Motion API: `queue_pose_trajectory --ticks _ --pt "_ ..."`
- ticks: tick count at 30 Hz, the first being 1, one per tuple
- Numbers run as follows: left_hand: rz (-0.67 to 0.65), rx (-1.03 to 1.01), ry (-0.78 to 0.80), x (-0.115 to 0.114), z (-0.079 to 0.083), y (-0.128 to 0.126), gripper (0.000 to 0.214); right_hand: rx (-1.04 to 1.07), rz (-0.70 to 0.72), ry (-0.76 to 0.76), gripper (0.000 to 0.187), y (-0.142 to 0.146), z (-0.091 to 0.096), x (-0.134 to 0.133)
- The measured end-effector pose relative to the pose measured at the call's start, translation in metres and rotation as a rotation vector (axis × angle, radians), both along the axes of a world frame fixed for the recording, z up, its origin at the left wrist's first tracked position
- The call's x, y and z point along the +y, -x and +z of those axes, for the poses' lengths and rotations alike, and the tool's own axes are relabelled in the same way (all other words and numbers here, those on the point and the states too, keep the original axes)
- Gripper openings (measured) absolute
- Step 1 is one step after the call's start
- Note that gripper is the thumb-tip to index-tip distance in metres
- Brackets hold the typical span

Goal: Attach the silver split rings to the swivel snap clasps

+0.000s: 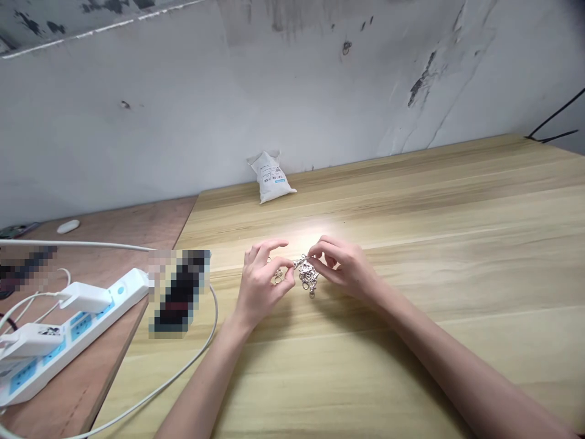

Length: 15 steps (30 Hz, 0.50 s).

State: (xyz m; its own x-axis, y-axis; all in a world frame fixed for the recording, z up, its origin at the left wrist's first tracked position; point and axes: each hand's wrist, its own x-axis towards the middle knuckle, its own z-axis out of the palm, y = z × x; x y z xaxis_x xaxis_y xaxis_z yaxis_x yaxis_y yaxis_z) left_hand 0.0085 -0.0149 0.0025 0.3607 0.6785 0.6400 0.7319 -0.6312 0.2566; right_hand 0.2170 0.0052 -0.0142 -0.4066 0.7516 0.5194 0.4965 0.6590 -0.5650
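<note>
Over a small pile of silver metal clasps and rings [309, 277] on the wooden table, my two hands meet. My left hand [265, 281] pinches one end of a small silver metal clasp [298, 263] between thumb and index finger. At its other end, the fingertips of my right hand [346, 266] are closed, and the clasp spans the short gap between the hands. A few loose metal rings [278, 276] lie just behind my left thumb, partly covered by the hand. The clasp's finer details are too small to make out.
A white labelled packet [273, 178] lies near the wall. To the left are a blurred-out dark phone-like object [180, 294], a white power strip [121, 299] with plugged-in chargers, and a white cable [201, 349] looping across the table. A small white oval object [68, 227] sits farther left.
</note>
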Motion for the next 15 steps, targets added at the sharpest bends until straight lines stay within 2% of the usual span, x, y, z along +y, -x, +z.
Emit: queue_pose_trajectory --ticks 3,7,15 --pt "0.002 0.026 0.047 0.002 -0.002 0.002 0.008 -0.005 -0.033 -0.115 0.016 0.008 0.0 -0.005" --pt "0.018 0.047 0.073 0.002 -0.002 0.003 0.007 -0.083 0.004 -0.254 0.019 0.021 -0.003 -0.013" --pt "-0.009 0.079 0.081 0.003 -0.002 0.005 0.005 -0.14 0.023 -0.332 0.021 0.024 -0.004 -0.015"
